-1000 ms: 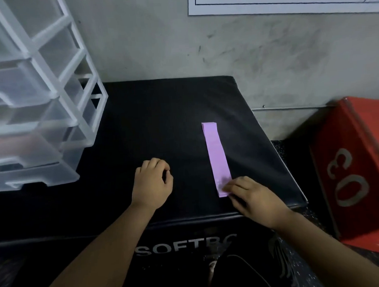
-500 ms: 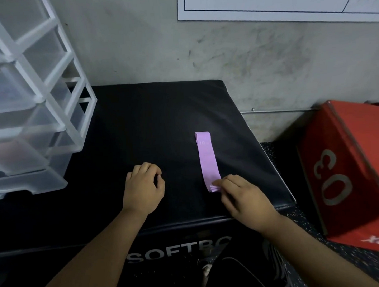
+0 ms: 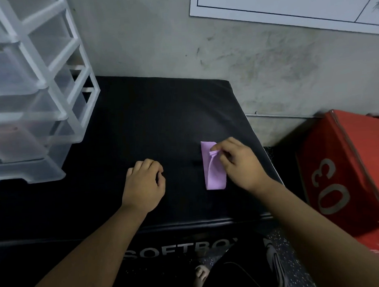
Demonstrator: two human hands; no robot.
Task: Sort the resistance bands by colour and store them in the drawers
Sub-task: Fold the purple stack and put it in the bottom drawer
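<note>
A purple resistance band (image 3: 214, 174) lies folded over on the black soft box (image 3: 161, 123), right of centre. My right hand (image 3: 239, 163) pinches the band's near end and holds it over the far end, so the band is doubled. My left hand (image 3: 144, 184) rests on the box to the left of the band, its fingers loosely curled with nothing in them. The clear plastic drawer unit (image 3: 34, 96) stands at the box's far left corner with its drawers closed; a faint pinkish colour shows through a lower drawer.
A red plyo box (image 3: 348, 175) marked 03 leans on the floor to the right. A grey wall (image 3: 201, 45) with a white board stands directly behind the soft box. My foot (image 3: 202, 275) shows on the speckled floor below.
My right hand has lifted the band's near end and carried it away from me over the far end, folding the flat band in half. My left hand stayed in place.
</note>
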